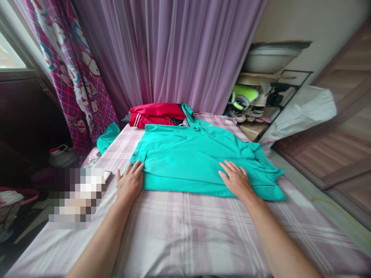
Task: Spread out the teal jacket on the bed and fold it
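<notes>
A turquoise garment (185,158) lies spread on the checked cloth (185,224) that covers the table or bed. It is partly folded, with creases across it; whether it is a shirt or a jacket I cannot tell. My left hand (131,179) rests flat on its left edge, fingers spread. On the right part of the fabric, near the front edge, my right hand (235,178) presses down with its fingers stretched out. Neither hand grips the cloth. Behind the garment, touching its far edge, sits a folded red garment (158,114) with white stripes.
A pixelated patch (78,199) hides something at the left edge. Beyond that edge are a turquoise cloth (108,137) and a jug with a red cap (61,154). Purple curtains (174,54) hang behind. At right stand a shoe rack (295,88) and a white bag (304,112).
</notes>
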Demonstrator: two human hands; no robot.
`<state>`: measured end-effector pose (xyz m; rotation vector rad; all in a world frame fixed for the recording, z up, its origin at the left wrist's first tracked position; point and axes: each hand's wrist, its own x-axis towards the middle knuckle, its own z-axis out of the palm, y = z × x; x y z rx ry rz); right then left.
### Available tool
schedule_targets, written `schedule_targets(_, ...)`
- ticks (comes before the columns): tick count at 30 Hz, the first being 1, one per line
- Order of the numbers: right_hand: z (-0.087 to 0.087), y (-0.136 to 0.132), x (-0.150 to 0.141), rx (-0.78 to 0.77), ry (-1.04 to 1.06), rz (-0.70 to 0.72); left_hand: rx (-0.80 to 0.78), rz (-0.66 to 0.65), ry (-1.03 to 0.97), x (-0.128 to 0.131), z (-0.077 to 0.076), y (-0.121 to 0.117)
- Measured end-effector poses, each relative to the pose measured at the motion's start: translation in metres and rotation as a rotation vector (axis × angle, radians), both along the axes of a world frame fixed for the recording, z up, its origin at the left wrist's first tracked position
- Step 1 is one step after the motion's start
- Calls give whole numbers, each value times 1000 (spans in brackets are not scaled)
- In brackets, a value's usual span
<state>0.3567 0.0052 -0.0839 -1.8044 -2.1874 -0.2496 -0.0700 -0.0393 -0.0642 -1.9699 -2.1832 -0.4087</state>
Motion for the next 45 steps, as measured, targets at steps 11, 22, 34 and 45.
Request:
schedule_targets(11, 7, -27, 15, -66, 126, -178, 163, -58, 29, 4, 11, -7)
schedule_targets(22, 4, -54, 65, 306, 441, -115, 145, -216, 82, 11, 15, -31)
schedule_targets(34, -13, -64, 87, 17, 429, 167, 24, -170, -3, 9, 9, -44)
schedule_targets(45, -7, -59, 81, 83, 242, 109, 22, -131, -65, 1, 10, -42)
